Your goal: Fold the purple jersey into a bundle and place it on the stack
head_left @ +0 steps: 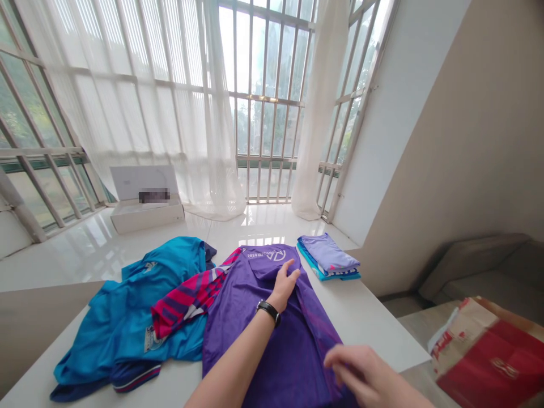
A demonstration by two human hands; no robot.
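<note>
A purple shirt (272, 323) with white print near its collar lies spread on the white surface, one pink-and-purple patterned sleeve (187, 303) stretched out to the left. The shirt's right side is folded inward. My left hand (285, 285), with a black watch at the wrist, rests on the upper part of the shirt, its fingers apart. At the shirt's lower right edge, my right hand (357, 368) has its fingers curled on the fabric, slightly blurred. A teal-blue shirt (140, 306) with navy trim lies loosely to the left, partly under the patterned sleeve.
A stack of folded shirts (329, 258) sits at the back right of the white surface (382, 323). Behind on the left stands a white box (147, 215). Sheer curtains (170, 113) hang before barred windows. A red and brown paper bag (493, 351) is at the lower right.
</note>
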